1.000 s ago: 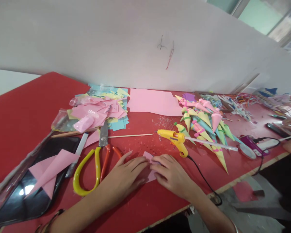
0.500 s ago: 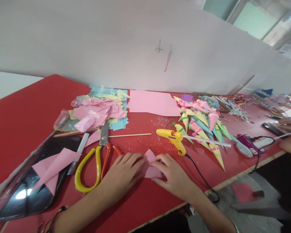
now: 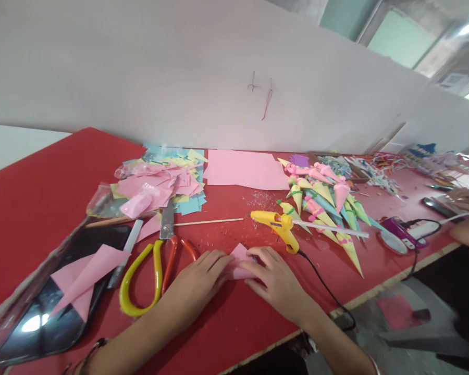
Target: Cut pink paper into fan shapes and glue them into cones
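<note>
A small piece of pink paper (image 3: 240, 254) lies between my two hands on the red table, its pointed corner facing away from me. My left hand (image 3: 207, 273) has its fingers curled on the paper's left side. On the right side my right hand (image 3: 273, 278) grips it between thumb and fingers, with a small dark thing near the fingertips that I cannot make out. Scissors (image 3: 140, 281) with yellow and red handles lie just left of my left hand. Beyond my right hand rests a yellow glue gun (image 3: 279, 225) with a clear glue stick in its back.
Pink, yellow and blue paper pieces (image 3: 168, 182) are heaped at the back left, beside a large pink sheet (image 3: 246, 169). Decorated paper cones (image 3: 324, 195) pile up at right. A black tray-like object (image 3: 50, 317) bears pink paper. Another person's hand (image 3: 467, 200) shows far right.
The pink paper's near edge has shifted away from me, so less of it shows between my hands. Both hands stay on it. The view has tilted slightly.
</note>
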`<state>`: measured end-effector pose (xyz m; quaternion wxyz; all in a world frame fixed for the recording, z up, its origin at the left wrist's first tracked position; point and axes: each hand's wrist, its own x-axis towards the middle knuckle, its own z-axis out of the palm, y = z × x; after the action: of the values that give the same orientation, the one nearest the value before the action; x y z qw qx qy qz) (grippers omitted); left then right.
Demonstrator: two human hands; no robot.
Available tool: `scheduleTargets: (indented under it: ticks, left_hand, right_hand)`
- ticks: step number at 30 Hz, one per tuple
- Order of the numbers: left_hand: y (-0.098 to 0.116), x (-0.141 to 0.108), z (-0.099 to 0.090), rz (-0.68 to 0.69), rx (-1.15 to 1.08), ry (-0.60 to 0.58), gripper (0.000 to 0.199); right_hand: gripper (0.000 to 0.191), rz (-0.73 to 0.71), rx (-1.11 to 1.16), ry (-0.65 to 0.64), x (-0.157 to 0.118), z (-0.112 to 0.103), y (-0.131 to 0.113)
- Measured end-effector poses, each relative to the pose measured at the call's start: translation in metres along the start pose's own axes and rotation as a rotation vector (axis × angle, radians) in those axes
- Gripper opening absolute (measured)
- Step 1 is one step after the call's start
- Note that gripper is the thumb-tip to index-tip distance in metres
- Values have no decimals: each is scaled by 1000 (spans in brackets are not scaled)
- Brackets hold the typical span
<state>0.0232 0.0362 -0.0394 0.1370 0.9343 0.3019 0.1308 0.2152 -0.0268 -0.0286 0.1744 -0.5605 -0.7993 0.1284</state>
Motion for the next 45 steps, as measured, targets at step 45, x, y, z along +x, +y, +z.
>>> scheduleTargets:
  ticks: [45]
  left_hand:
    - [11,-22,-7,-58,242,229,32]
  right_hand:
    - [12,64,154,80,21,15,0]
